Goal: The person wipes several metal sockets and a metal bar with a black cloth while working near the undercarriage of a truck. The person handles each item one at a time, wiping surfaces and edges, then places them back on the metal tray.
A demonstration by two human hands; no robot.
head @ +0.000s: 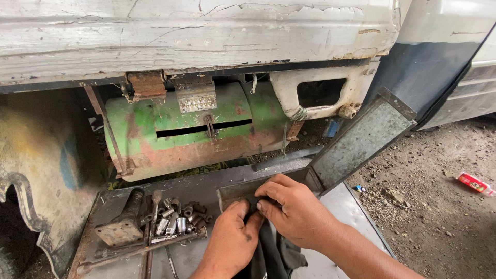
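Observation:
My left hand (233, 236) and my right hand (293, 207) meet at the front rim of a small grey metal box (233, 192) whose lid (361, 142) stands open to the right. Both hands pinch a dark cloth (274, 253) that hangs down from the box rim toward me. The right hand's fingers curl over the rim above the cloth; the left thumb presses the cloth from below. What lies inside the box is hidden by the hands.
The box rests on a flat metal sheet (206, 183) with several sockets (178, 217), a ratchet handle (153, 222) and a hammer-like tool (124, 222) at the left. Behind is a rusty green tank (191, 132) under a white truck body (196, 36). Dirt ground (439, 206) with red litter (474, 183) lies right.

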